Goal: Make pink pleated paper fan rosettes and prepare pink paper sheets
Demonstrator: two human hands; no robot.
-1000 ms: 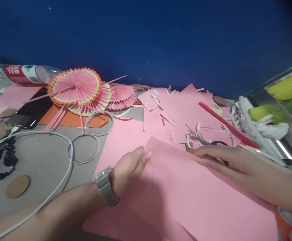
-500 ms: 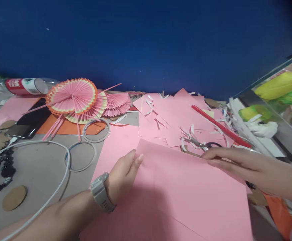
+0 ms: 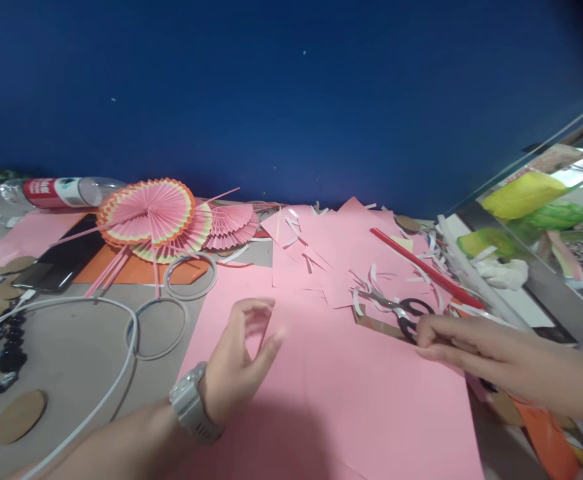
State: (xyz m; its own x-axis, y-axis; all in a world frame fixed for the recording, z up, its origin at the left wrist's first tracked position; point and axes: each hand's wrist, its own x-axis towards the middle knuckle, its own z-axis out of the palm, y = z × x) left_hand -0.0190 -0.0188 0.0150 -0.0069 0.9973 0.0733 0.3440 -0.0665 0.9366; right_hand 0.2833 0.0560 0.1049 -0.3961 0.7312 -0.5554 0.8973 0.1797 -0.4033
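A large pink sheet of paper (image 3: 371, 400) lies in front of me, over other pink paper. My left hand (image 3: 239, 360), wearing a grey watch (image 3: 194, 403), is at the sheet's left edge with thumb and fingers apart. At the far right corner, my right hand (image 3: 451, 340) pinches the sheet between thumb and fingers. Just beyond those fingers are black-handled scissors (image 3: 396, 307), their blades pointing left among white paper strips (image 3: 373, 272). A brown cardboard strip (image 3: 379, 325) shows beneath the scissors.
Pleated pink paper fans (image 3: 151, 210) lie at the back left, near a plastic bottle (image 3: 61, 192) and a black phone (image 3: 64, 260). Tape rings (image 3: 191, 275) and a white cable (image 3: 131, 320) are left of the paper. A red stick (image 3: 421, 267) slants across scraps at right.
My left thumb and fingers have spread apart at the sheet's edge, where they were closed on it. My right hand still pinches the far corner. The view has shifted slightly.
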